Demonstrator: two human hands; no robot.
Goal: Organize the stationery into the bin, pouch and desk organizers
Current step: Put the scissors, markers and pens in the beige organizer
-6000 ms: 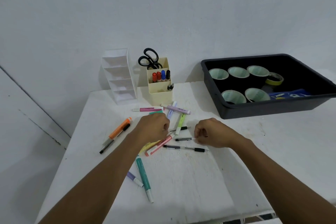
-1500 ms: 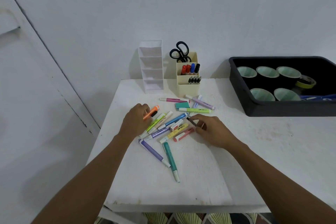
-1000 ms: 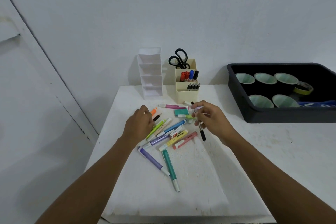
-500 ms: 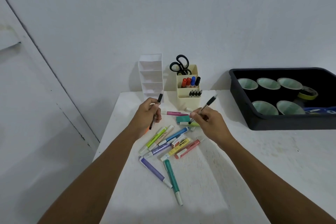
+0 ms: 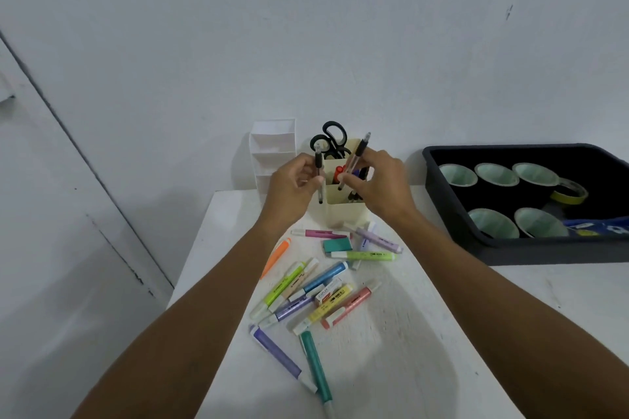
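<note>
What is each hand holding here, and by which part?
Left hand pinches a pen mid-barrel; right hand pinches a second pen low on its barrel.

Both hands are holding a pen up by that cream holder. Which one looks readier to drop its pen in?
Probably the right hand: the right-hand pen slants with its lower end over the cream holder. The left hand holds the left-hand pen upright at the holder's left edge, seemingly outside it.

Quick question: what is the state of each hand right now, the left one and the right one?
Left hand: closed, holding an upright pen.
Right hand: closed, pinching a tilted pen.
</note>
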